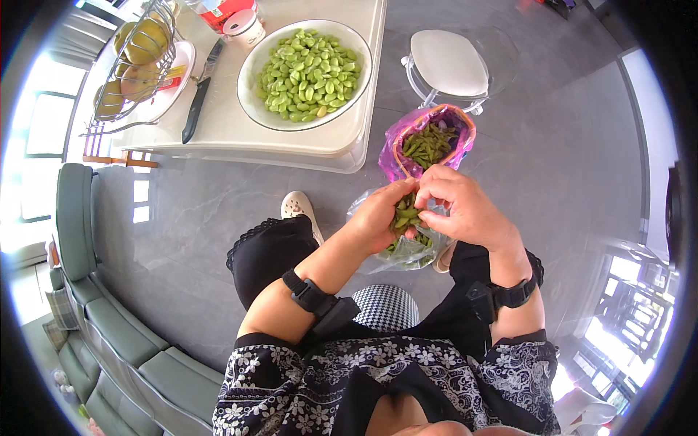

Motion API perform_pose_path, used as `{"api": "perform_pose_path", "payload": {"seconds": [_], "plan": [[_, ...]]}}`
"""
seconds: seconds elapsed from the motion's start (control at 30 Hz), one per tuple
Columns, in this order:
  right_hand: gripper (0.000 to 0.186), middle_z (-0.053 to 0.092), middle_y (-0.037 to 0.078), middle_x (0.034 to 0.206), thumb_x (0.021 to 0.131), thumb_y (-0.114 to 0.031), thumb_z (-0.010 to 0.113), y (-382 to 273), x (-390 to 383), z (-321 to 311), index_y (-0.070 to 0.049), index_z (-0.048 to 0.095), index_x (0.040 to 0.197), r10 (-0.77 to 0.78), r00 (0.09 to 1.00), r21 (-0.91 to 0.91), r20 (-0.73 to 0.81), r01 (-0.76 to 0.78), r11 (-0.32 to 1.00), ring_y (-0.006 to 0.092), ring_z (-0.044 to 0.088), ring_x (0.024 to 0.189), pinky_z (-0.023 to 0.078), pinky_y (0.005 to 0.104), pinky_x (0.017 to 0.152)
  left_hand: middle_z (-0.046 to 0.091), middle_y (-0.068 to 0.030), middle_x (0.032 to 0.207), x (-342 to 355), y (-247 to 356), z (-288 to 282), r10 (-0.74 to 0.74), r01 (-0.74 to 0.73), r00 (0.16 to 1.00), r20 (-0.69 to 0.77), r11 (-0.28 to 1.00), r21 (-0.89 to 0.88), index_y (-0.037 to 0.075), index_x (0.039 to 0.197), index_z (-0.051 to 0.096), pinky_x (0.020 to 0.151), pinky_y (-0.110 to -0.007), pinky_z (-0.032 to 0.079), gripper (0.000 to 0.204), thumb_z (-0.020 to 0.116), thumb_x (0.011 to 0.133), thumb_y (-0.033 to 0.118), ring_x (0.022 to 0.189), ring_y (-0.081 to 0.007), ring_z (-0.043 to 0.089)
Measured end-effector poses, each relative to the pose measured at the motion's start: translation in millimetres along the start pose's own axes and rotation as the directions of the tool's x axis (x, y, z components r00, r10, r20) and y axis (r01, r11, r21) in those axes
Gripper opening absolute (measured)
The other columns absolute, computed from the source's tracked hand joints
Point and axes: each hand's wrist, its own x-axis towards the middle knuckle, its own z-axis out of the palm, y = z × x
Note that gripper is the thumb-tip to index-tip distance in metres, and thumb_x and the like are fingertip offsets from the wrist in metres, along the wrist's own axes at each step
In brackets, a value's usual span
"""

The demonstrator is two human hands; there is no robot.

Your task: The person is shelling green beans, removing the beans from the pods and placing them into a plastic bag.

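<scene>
My left hand (374, 220) is closed around several green bean pods (405, 216), over a clear plastic bag (419, 256) that has more pods in it. The fingers of my right hand (469, 209) are bent and pinched at the pods, thumb against fingertips; a pod seems to be between them, partly hidden. Just beyond both hands stands a bin lined with a purple bag (392, 149), and dull green pods or hulls (430, 144) lie inside it. On the table, a white bowl (246, 98) is heaped with shelled green beans (309, 76).
A cream table (218, 116) at upper left carries a black-handled knife (195, 112), a wire fruit basket (120, 69) and a paper roll (243, 29). A white-seated chair (447, 62) stands beyond the bin. Green sofa (127, 330) at left; checkered stool (385, 305) below me.
</scene>
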Motion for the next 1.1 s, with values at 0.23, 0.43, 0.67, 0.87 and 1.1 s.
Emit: {"api": "perform_pose_path", "payload": {"seconds": [0.23, 0.43, 0.67, 0.87, 1.1], "plan": [[0.008, 0.052, -0.002, 0.069, 0.072, -0.003, 0.056, 4, -7, -11, -0.006, 0.049, 0.077, 0.259, 0.965, 0.595, 0.043, -0.233, 0.769, 0.0038, 0.046, 0.058, 0.037, 0.0198, 0.052, 0.052, -0.0057, 0.071, -3, 7, -2, 0.021, -0.022, 1.0, 0.01, 0.982, 0.189, 0.006, 0.084, 0.051, 0.035, -0.023, 0.033, 0.034, 0.038, 0.091, 0.036, 0.057, -0.0154, 0.055], [0.008, 0.053, 0.0, 0.065, 0.074, -0.006, 0.053, 0, -2, -25, -0.004, 0.053, 0.082, 0.382, 0.893, 0.726, 0.235, -0.423, 0.542, 0.0034, 0.047, 0.052, 0.036, 0.0164, 0.045, 0.051, -0.0032, 0.07, -14, 16, 7, 0.03, -0.067, 0.992, 0.125, 0.952, 0.299, 0.009, 0.084, 0.05, 0.034, -0.02, 0.031, 0.021, 0.049, 0.088, 0.03, 0.057, -0.014, 0.055], [0.015, 0.053, 0.0, 0.066, 0.075, -0.006, 0.054, 4, -2, -13, -0.002, 0.054, 0.09, 0.308, 0.944, 0.812, 0.117, -0.27, 0.518, 0.0039, 0.047, 0.052, 0.036, 0.0159, 0.046, 0.053, -0.0018, 0.069, -13, 12, 5, 0.069, -0.105, 0.987, 0.147, 0.962, 0.252, 0.01, 0.089, 0.052, 0.034, -0.019, 0.033, 0.018, 0.053, 0.086, 0.027, 0.054, -0.0121, 0.056], [0.018, 0.051, -0.001, 0.067, 0.074, -0.002, 0.05, 0, 1, -9, -0.003, 0.054, 0.091, 0.337, 0.941, 0.794, 0.03, -0.227, 0.564, 0.0029, 0.043, 0.053, 0.033, 0.0154, 0.047, 0.052, -0.0012, 0.07, -12, 11, 10, 0.116, -0.152, 0.979, 0.167, 0.964, 0.22, 0.01, 0.09, 0.051, 0.035, -0.02, 0.034, 0.018, 0.05, 0.088, 0.028, 0.056, -0.0122, 0.055], [0.025, 0.052, 0.0, 0.074, 0.071, 0.003, 0.045, -5, 4, 0, -0.004, 0.049, 0.095, 0.334, 0.93, 0.757, -0.155, -0.105, 0.645, 0.0028, 0.042, 0.058, 0.033, 0.0164, 0.051, 0.047, -0.0029, 0.07, -7, 3, 20, 0.13, -0.132, 0.982, 0.14, 0.991, 0.003, 0.008, 0.086, 0.047, 0.033, -0.022, 0.03, 0.018, 0.047, 0.088, 0.026, 0.056, -0.0151, 0.052]]}}
